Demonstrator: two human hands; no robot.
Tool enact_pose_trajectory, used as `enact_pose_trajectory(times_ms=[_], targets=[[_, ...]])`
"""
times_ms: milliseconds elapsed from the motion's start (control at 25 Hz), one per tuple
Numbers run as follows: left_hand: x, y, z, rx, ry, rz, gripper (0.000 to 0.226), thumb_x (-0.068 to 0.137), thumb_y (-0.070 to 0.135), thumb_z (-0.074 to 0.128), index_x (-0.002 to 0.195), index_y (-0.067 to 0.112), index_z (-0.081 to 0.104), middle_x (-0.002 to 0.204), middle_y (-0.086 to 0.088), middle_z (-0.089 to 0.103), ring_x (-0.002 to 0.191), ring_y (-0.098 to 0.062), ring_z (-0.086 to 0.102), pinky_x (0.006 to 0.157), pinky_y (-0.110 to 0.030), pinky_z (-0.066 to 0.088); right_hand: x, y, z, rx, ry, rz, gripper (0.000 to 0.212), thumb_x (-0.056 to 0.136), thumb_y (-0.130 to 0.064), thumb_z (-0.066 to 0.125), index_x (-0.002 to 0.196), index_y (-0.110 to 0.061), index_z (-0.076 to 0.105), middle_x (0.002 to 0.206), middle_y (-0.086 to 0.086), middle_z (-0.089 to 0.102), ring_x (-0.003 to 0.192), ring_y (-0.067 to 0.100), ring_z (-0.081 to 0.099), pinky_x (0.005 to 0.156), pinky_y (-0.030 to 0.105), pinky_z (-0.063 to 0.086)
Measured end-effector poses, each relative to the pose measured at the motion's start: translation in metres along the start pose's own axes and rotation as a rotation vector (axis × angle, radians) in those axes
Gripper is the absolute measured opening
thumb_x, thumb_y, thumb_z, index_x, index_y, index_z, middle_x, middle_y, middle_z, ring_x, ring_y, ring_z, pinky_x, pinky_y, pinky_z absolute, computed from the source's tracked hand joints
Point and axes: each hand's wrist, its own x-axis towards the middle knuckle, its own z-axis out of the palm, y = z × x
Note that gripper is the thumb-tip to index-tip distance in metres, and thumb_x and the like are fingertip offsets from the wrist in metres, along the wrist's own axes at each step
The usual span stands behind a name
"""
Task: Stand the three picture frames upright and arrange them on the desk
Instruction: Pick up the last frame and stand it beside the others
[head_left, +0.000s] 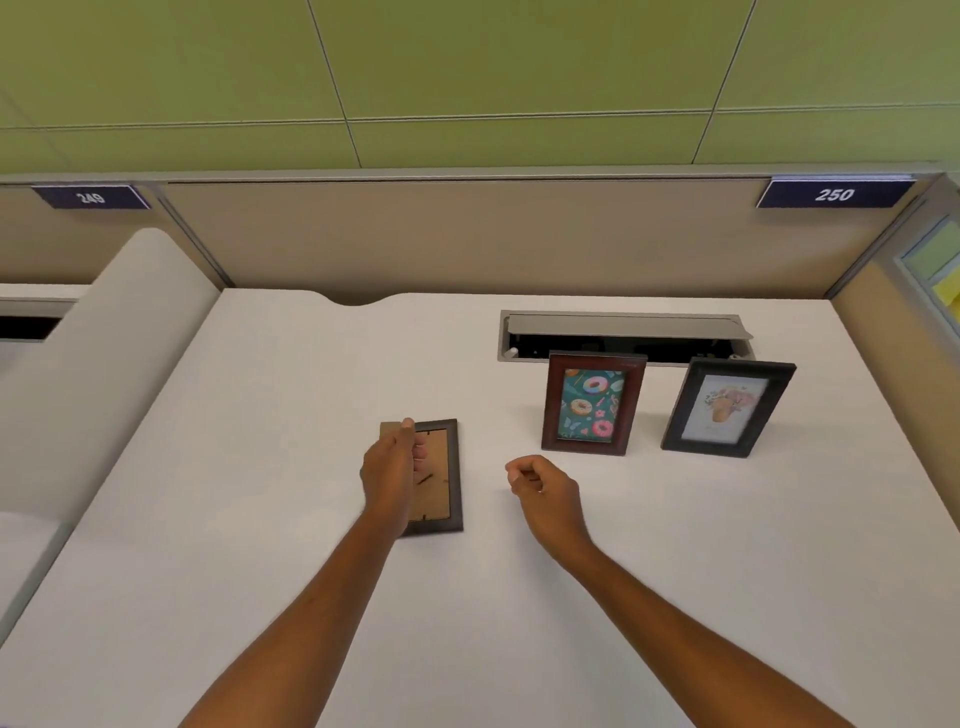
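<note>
Two bare forearms reach in from the bottom edge over the pale off-white desk top (675, 519). Readable writing is limited to two dark blue nameplates with white numerals on the beige partition: "249" (91, 197) at the far left and "250" (834, 195) at the far right. Green and yellow paper notes (935, 270) are pinned to the right side panel; any writing on them is too small to make out.

At the left, the left hand (390, 470) lies over the dark brown wooden picture frame (451, 475), which is face down on the desk with its tan cardboard backing up. The thumb tip presses the frame's far left corner and the fingers curl onto the backing, so the hand is closed lightly on the frame's left edge. Whether the frame is lifted off the surface cannot be told.

Just right of that frame, apart from it, the right hand (540, 486) hovers in a loose fist, fingers curled together, holding nothing.

Farther back on the right, the reddish-brown wooden frame with a doughnut print on teal (592, 404) stands upright. Beside it, not touching, the black frame with a pale flower picture (727, 408) also stands, leaning slightly back. Behind both sits the grey metal cable hatch (623, 332), its lid raised.
</note>
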Motion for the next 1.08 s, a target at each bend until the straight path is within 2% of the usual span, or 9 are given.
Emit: enact_pose_trajectory(times_ms=[80, 280, 520, 600, 720, 920, 1080], targets=[[0.003, -0.008, -0.023, 0.060, 0.092, -0.010, 0.033, 0.099, 0.042, 0.062, 0.091, 0.015, 0.079, 0.088, 0.000, 0.077, 0.080, -0.018, 0.068, 0.078, -0.037, 0.057, -0.004, -0.002, 0.019, -0.047, -0.065, 0.001, 0.013, 0.105, -0.020, 0.064, 0.111, -0.019, 0.076, 0.105, -0.011, 0.075, 0.101, 0.007, 0.070, 0.084, 0.014, 0.053], [0.008, -0.027, -0.064, 0.191, 0.208, -0.048, 0.024, 0.102, 0.030, 0.057, 0.094, 0.011, 0.069, 0.088, -0.001, 0.068, 0.085, -0.024, 0.060, 0.072, -0.033, 0.047, -0.004, -0.006, 0.060, -0.120, -0.165, 0.108, 0.020, 0.104, -0.020, 0.064, 0.122, -0.015, 0.071, 0.114, -0.003, 0.072, 0.108, 0.016, 0.067, 0.089, 0.023, 0.051], [0.015, -0.046, -0.085, 0.249, 0.048, -0.211, 0.021, 0.102, 0.024, 0.059, 0.097, 0.005, 0.068, 0.097, -0.015, 0.067, 0.085, -0.029, 0.059, 0.076, -0.038, 0.048, -0.006, -0.005, 0.088, -0.163, -0.177, 0.198, 0.025, 0.102, -0.014, 0.064, 0.127, -0.015, 0.067, 0.116, 0.001, 0.071, 0.103, 0.015, 0.066, 0.076, 0.017, 0.049], [0.015, -0.049, -0.083, 0.263, 0.030, -0.239, 0.022, 0.101, 0.024, 0.061, 0.097, 0.004, 0.069, 0.098, -0.018, 0.068, 0.085, -0.029, 0.060, 0.076, -0.038, 0.049, -0.006, -0.005, 0.092, -0.168, -0.151, 0.212, 0.029, 0.101, -0.013, 0.064, 0.130, -0.013, 0.068, 0.118, 0.003, 0.071, 0.106, 0.019, 0.067, 0.082, 0.022, 0.050], [0.016, -0.050, -0.079, 0.269, 0.039, -0.246, 0.024, 0.099, 0.025, 0.063, 0.082, 0.009, 0.061, 0.091, -0.014, 0.063, 0.083, -0.028, 0.056, 0.077, -0.037, 0.048, -0.006, -0.008, 0.096, -0.153, -0.117, 0.223, 0.030, 0.101, -0.015, 0.066, 0.131, -0.013, 0.067, 0.118, 0.003, 0.072, 0.106, 0.020, 0.067, 0.084, 0.026, 0.053], [0.018, -0.050, -0.080, 0.198, 0.024, -0.302, 0.020, 0.098, 0.023, 0.065, 0.086, 0.007, 0.062, 0.087, -0.013, 0.060, 0.080, -0.026, 0.052, 0.074, -0.037, 0.044, -0.006, -0.009, 0.097, -0.111, -0.061, 0.247, 0.032, 0.103, -0.021, 0.066, 0.135, -0.017, 0.066, 0.119, -0.002, 0.069, 0.108, 0.019, 0.065, 0.087, 0.029, 0.053], [0.018, -0.049, -0.082, 0.162, 0.004, -0.325, 0.014, 0.096, 0.017, 0.065, 0.088, 0.005, 0.065, 0.086, -0.013, 0.061, 0.077, -0.026, 0.051, 0.072, -0.037, 0.040, -0.003, -0.009, 0.090, -0.052, -0.021, 0.266, 0.035, 0.102, -0.018, 0.067, 0.137, -0.013, 0.068, 0.121, 0.002, 0.072, 0.113, 0.023, 0.067, 0.100, 0.039, 0.059]])
